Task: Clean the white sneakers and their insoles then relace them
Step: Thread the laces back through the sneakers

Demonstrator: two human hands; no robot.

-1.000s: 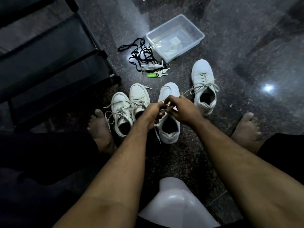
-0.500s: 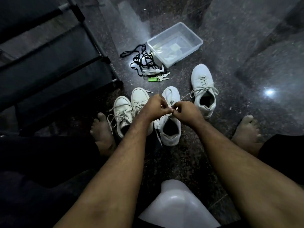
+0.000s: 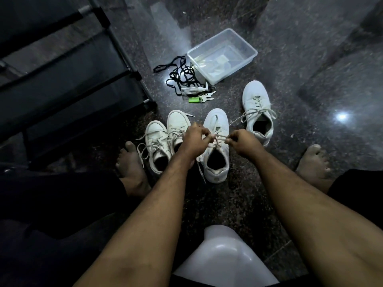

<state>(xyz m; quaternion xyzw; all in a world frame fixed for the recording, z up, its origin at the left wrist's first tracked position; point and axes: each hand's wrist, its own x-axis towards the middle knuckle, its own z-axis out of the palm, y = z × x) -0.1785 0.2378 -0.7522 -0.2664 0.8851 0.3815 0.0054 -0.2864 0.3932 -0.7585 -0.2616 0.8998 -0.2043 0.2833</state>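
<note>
Four sneakers in a row ahead of me.
I've got a pair [image 3: 165,139] left, one sneaker [image 3: 216,146] centre, another [image 3: 258,108] right; tub [image 3: 222,55] far, keys [image 3: 200,97] between.

I'm at home, likely by the entryway: dark polished granite floor [image 3: 290,59] under my bare feet, a black shoe rack [image 3: 68,83] off to my left, keys [image 3: 206,97] and white sneakers [image 3: 215,146] lying out ahead of me

Four white sneakers [image 3: 215,146] stand upright on the floor, toes pointing away, their laces [image 3: 217,139] loose.
</note>
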